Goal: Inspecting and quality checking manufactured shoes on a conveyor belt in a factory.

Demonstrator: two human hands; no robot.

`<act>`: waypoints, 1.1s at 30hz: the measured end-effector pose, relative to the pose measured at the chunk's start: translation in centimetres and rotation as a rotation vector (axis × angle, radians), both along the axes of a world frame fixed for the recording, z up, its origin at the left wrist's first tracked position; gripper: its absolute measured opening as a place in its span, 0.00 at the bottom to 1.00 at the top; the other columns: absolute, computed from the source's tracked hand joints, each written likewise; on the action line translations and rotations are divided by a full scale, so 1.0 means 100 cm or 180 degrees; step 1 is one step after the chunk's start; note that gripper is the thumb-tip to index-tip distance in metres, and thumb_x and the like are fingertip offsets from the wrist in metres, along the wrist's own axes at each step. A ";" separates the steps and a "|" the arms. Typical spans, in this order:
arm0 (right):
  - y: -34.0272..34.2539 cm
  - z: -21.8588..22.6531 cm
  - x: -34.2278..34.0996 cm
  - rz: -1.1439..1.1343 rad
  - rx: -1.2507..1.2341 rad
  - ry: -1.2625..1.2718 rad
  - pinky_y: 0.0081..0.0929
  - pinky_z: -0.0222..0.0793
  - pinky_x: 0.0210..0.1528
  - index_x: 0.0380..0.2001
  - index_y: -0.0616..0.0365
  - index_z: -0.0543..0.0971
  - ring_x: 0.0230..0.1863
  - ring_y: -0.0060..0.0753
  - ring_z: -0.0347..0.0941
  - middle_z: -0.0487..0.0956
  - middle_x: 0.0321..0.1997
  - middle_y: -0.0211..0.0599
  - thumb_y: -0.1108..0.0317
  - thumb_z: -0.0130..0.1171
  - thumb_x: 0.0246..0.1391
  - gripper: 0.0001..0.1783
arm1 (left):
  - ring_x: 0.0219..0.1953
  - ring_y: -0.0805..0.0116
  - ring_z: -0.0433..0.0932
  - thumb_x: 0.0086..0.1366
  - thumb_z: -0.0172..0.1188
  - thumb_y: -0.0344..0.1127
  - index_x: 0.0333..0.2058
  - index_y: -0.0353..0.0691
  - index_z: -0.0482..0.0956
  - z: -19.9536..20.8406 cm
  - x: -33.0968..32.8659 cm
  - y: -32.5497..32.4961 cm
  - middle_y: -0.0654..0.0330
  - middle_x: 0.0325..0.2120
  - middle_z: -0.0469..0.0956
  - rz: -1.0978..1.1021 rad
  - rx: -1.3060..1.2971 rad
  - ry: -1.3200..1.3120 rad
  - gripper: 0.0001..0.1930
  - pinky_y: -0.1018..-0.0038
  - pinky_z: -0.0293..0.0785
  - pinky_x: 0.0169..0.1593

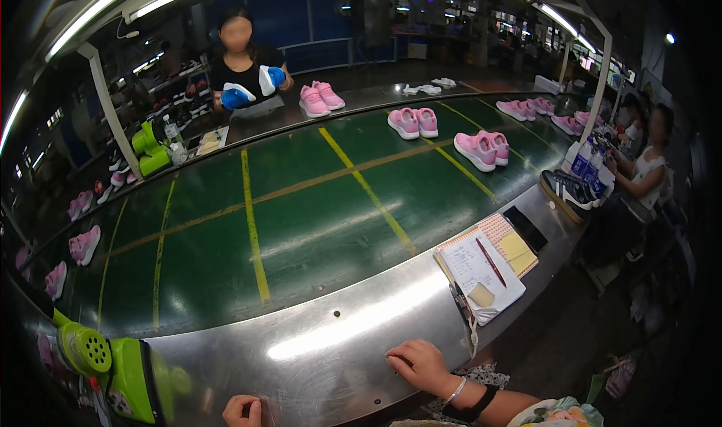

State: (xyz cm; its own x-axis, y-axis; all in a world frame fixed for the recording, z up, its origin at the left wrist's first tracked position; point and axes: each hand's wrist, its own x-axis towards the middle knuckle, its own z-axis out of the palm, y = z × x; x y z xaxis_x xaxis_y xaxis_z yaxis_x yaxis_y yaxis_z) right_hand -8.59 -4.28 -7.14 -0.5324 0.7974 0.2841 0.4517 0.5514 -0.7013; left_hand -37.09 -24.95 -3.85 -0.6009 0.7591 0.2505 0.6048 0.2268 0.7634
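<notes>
The long silver metal table (316,385) along the bottom of the frame is finished smooth and glossy, and is marked by fine scratches. At the centre, a smooth, softly shining surface is shown by the broad green conveyor belt (301,246). At the lower left, the lime-green rounded device (131,378) is cased in glossy plastic. At the right, matt paper is seen in the white written-on sheet (475,265).

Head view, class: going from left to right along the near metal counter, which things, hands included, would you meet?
Bright green machine → left hand → right hand → dark red pen → dark striped shoe.
</notes>
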 end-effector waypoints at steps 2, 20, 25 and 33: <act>0.001 -0.003 0.001 -0.0026 0.0004 0.0048 0.33 0.69 0.36 0.31 0.52 0.81 0.33 0.38 0.74 0.77 0.29 0.33 0.63 0.58 0.51 0.07 | 0.30 0.64 0.75 0.58 0.58 0.26 0.28 0.32 0.77 0.000 0.000 0.001 0.56 0.27 0.77 -0.0027 -0.0007 0.0011 0.03 0.72 0.71 0.37; 0.001 -0.006 0.004 0.0002 -0.0143 0.0203 0.34 0.68 0.38 0.32 0.58 0.79 0.35 0.39 0.73 0.76 0.30 0.35 0.63 0.55 0.55 0.10 | 0.30 0.67 0.73 0.59 0.58 0.28 0.27 0.33 0.77 -0.004 0.000 0.000 0.59 0.25 0.77 0.0156 -0.0190 0.0003 0.04 0.72 0.71 0.38; -0.001 -0.008 0.002 -0.0006 -0.0052 0.0328 0.35 0.67 0.38 0.31 0.58 0.78 0.34 0.39 0.72 0.75 0.29 0.35 0.63 0.54 0.55 0.10 | 0.30 0.68 0.73 0.60 0.57 0.28 0.28 0.33 0.77 -0.010 -0.004 -0.004 0.58 0.26 0.77 0.0093 -0.0127 -0.0090 0.04 0.72 0.72 0.38; -0.001 -0.007 0.001 -0.0016 -0.0046 0.0346 0.35 0.67 0.38 0.30 0.58 0.78 0.35 0.39 0.71 0.74 0.28 0.35 0.63 0.54 0.55 0.09 | 0.30 0.69 0.73 0.60 0.57 0.27 0.29 0.32 0.76 -0.011 -0.005 -0.006 0.58 0.26 0.76 0.0161 -0.0085 -0.0231 0.04 0.73 0.72 0.37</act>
